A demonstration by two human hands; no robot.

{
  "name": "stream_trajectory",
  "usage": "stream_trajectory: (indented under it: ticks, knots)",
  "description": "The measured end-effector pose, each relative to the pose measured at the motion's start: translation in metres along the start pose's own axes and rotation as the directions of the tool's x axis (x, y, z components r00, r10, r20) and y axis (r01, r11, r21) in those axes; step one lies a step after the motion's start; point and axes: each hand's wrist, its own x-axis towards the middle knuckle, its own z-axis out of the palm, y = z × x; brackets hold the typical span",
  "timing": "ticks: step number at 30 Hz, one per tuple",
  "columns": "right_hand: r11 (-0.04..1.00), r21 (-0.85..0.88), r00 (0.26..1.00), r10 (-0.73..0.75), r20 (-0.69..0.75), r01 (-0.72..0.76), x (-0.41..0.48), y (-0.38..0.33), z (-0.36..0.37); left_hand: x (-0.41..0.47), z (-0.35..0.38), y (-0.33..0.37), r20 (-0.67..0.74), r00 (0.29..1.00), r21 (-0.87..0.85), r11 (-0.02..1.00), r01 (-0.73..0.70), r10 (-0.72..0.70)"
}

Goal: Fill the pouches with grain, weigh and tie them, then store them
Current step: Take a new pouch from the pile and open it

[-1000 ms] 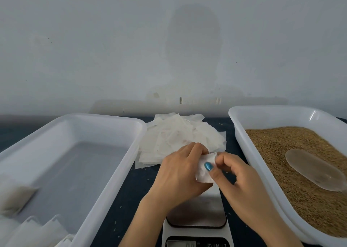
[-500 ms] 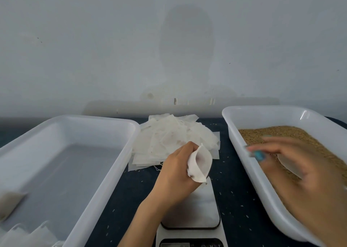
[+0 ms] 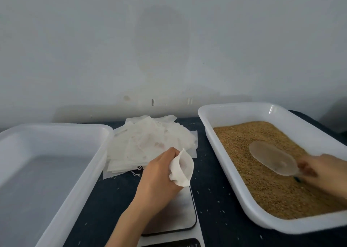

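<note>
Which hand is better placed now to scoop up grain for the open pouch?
The right hand: its fingers are on the scoop handle, in the tray of grain. The left hand is busy, holding the pouch open near the scale.

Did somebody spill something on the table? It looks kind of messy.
Yes, a little. Stray grains lie scattered on the dark table around the scale and beside the grain tray, outside where they belong. The pile of empty pouches is also fanned out unevenly rather than stacked straight.
</note>
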Motion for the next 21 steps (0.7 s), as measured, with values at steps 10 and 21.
stream_trajectory:
  ticks: [10, 21]
  knots:
    - [0.855, -0.484, 0.977, -0.211, 0.007, 0.188, 0.012, -0.058, -0.116, -0.001, -0.001, 0.002, -0.031, 0.998, 0.066, 0.997, -0.045, 0.047]
    - [0.974, -0.069, 0.964, -0.202, 0.174, 0.217, 0.004, -0.148, -0.076, -0.004, -0.004, 0.002, -0.007, 1.000, 0.071, 0.997, 0.015, -0.014]
